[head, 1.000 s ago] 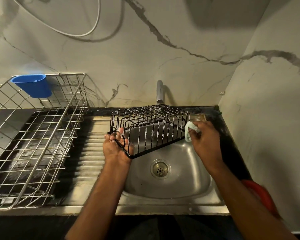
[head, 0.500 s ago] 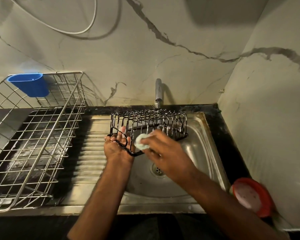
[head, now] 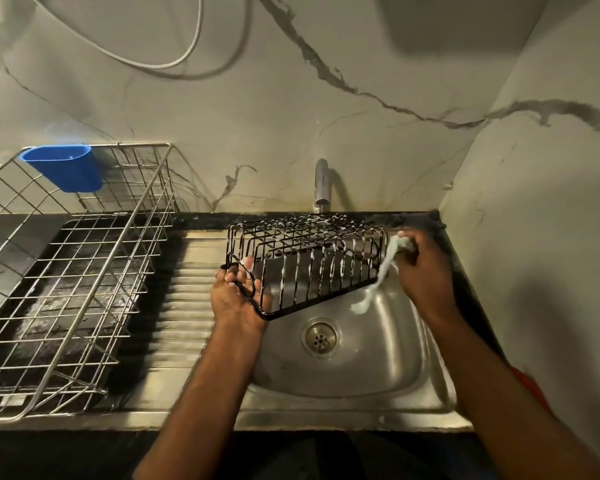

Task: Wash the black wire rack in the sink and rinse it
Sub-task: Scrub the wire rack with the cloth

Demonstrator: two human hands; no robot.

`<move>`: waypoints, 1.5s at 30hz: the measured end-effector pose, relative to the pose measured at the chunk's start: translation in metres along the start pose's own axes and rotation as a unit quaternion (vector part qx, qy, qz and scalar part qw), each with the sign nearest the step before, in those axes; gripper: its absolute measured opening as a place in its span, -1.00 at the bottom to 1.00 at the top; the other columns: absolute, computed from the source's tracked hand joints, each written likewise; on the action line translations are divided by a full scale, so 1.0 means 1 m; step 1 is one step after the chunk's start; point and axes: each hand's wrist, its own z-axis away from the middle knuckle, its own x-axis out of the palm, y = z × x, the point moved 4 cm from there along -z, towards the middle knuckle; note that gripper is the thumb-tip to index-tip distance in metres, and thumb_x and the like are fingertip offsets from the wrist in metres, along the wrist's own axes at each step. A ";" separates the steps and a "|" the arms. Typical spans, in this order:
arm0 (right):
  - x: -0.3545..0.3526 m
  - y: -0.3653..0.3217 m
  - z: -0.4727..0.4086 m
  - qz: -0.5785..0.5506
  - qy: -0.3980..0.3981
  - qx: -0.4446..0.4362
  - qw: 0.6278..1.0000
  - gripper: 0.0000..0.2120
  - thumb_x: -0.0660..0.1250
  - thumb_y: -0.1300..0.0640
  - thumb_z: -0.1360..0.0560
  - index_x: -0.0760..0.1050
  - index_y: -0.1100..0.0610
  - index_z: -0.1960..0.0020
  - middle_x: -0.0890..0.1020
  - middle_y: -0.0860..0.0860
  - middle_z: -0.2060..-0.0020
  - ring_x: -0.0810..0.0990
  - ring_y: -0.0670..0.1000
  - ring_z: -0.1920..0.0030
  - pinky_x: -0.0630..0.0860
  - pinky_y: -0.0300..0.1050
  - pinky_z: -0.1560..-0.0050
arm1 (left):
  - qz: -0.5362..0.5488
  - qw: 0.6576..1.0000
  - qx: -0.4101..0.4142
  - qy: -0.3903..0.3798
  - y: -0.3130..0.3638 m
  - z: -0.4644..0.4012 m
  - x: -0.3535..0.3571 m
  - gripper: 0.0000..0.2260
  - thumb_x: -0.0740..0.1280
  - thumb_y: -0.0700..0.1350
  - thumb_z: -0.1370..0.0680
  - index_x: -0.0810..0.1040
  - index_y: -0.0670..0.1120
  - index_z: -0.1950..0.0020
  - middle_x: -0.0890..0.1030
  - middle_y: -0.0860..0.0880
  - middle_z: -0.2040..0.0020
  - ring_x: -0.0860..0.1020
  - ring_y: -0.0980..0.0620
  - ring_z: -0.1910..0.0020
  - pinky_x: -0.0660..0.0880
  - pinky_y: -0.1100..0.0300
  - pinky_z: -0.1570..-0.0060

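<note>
The black wire rack [head: 305, 261] is held tilted above the steel sink [head: 361, 368], its wires streaked with white soap foam. My left hand [head: 234, 299] grips the rack's near left corner, fingers curled round the frame. At the rack's right end, my right hand [head: 421, 268] holds a pale soapy scrub cloth [head: 383, 275], whose blurred tail hangs down toward the basin. The chrome tap [head: 321, 185] stands behind the rack; no water stream shows. The drain [head: 319, 337] lies below the rack.
A large steel wire dish basket [head: 66, 289] sits on the drainboard at left, with a blue plastic cup [head: 63, 166] hooked on its back rim. A red-rimmed object [head: 530, 386] peeks out behind my right forearm. Marble walls close in behind and on the right.
My right hand with the cloth swept from the rack's right end to its near left side, then back to the right end. My left hand kept its grip.
</note>
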 end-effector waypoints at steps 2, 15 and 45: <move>0.003 0.016 -0.005 -0.041 -0.029 0.074 0.996 -0.68 0.32 0.31 -0.53 0.50 0.05 -0.24 0.63 0.06 -0.12 0.61 0.07 -0.09 0.55 -0.08 -0.10 | -0.002 1.000 -0.009 -0.030 -0.005 0.000 0.003 -0.32 0.05 -0.08 -0.72 0.36 -0.06 0.65 0.44 0.06 0.61 0.45 0.20 0.64 0.42 0.37 0.53; 0.001 -0.008 0.002 -0.394 -0.098 0.201 0.892 -0.72 0.11 0.30 -0.65 0.53 0.20 -0.25 0.63 0.04 0.16 0.60 -0.07 0.26 0.55 -0.10 0.10 | -0.005 0.997 -0.075 -0.026 -0.004 -0.016 -0.010 -0.52 -0.03 0.08 -0.71 0.54 -0.22 0.01 0.71 -0.15 0.26 0.73 -0.05 0.25 0.59 0.19 0.21; 0.000 -0.041 0.032 0.131 -0.032 -0.107 0.985 -0.72 0.47 0.22 -0.49 0.64 0.04 -0.17 0.41 -0.08 -0.06 0.50 -0.06 -0.08 0.49 -0.28 -0.13 | -0.062 0.974 -0.149 -0.161 -0.061 0.009 0.005 -0.76 0.30 -0.02 -0.61 0.60 -0.14 0.14 0.72 -0.22 -0.06 0.67 -0.12 -0.03 0.52 -0.18 -0.23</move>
